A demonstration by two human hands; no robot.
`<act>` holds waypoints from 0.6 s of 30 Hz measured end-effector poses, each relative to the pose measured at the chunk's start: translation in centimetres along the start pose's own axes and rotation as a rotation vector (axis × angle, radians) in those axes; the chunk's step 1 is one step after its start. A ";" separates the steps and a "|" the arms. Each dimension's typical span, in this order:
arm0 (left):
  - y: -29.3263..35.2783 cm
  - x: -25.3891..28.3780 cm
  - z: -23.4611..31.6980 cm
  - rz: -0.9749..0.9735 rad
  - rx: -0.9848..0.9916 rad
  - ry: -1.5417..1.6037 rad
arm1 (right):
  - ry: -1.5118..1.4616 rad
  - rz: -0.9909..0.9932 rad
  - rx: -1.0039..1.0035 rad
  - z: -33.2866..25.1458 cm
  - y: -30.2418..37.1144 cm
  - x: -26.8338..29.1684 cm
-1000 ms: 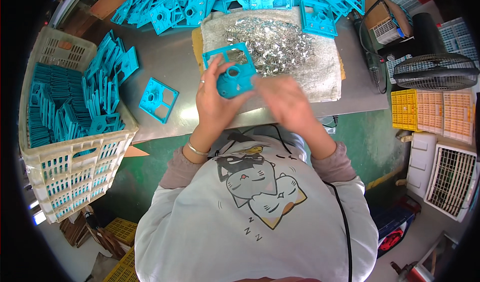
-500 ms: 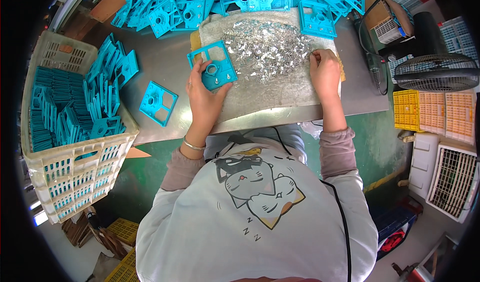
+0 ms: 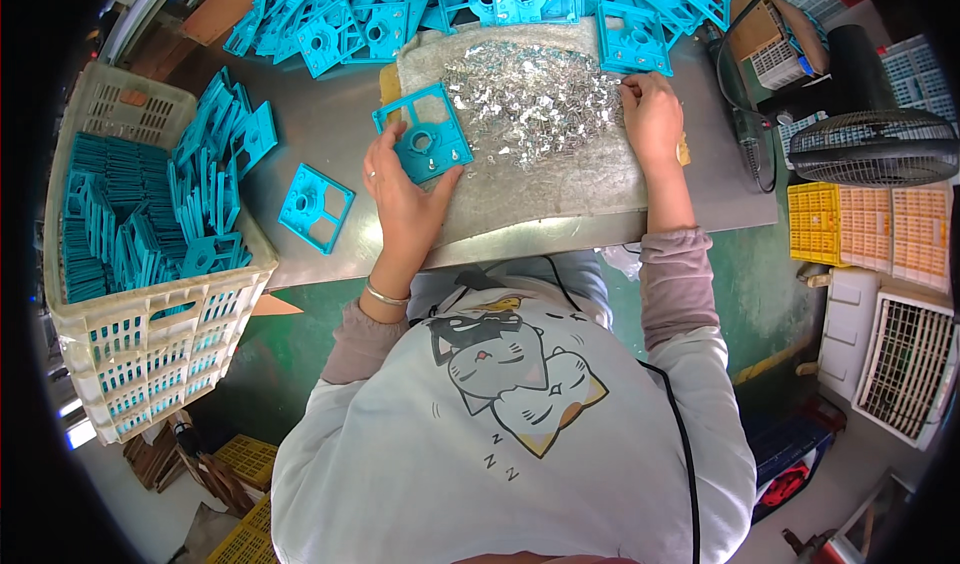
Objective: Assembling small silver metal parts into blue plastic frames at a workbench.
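My left hand [image 3: 405,186] grips a square turquoise plastic frame [image 3: 437,124] by its lower left side, thumb at the near corner and fingers at the left edge. The frame has a round collar and small silvery pieces at its near corner. To its right, a heap of small shiny metal parts [image 3: 540,104] spreads over a grey cloth [image 3: 500,204]. My right hand [image 3: 653,116] is at the heap's right edge, fingertips pinched together; whatever they hold is too small to make out. Another turquoise frame [image 3: 316,208] lies alone on the metal table, left of my left hand.
A whitish crate [image 3: 170,339] packed with turquoise frames stands at the left, more frames leaning beside it. A big pile of frames [image 3: 400,14] lines the table's far side. At the right are a corded tool [image 3: 745,124], a black fan [image 3: 870,149] and yellow crates [image 3: 813,219].
My right hand has shifted slightly away from me along the heap's right edge. My left hand and the frame it holds have barely moved.
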State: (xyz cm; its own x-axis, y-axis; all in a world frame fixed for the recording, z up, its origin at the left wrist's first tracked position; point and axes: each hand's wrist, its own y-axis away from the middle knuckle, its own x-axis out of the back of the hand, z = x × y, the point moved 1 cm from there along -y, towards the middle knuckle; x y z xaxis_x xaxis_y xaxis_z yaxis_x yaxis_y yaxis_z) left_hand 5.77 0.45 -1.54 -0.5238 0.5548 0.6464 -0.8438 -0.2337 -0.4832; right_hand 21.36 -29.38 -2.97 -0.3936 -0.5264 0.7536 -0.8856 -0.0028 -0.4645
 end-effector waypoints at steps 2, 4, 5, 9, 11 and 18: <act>-0.1 0.2 0.3 0.006 -0.016 -0.009 | -0.034 0.026 0.039 0.7 0.2 -0.2; 0.0 0.6 0.8 0.034 -0.061 -0.042 | -0.068 0.051 0.079 0.7 0.5 -0.1; -0.1 0.7 0.8 0.035 -0.060 -0.043 | -0.447 0.018 -0.141 0.5 1.2 0.1; -0.3 1.0 1.1 0.039 -0.080 -0.030 | -1.392 -0.089 -0.545 -0.8 2.5 2.5; -0.4 0.9 1.2 0.039 -0.083 -0.019 | -1.738 -0.156 -0.725 -1.6 2.7 3.9; -0.6 1.1 2.2 0.055 -0.131 -0.007 | -2.121 -0.405 -0.781 -1.5 3.7 4.8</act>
State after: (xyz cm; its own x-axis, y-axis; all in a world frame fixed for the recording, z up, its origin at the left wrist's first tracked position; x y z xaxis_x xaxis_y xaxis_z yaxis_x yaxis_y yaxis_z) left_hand 5.45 -0.58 0.79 -0.5699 0.5384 0.6207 -0.7915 -0.1570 -0.5906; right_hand 15.84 -30.63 -0.31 0.0345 -0.4257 -0.9042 -0.9231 -0.3604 0.1344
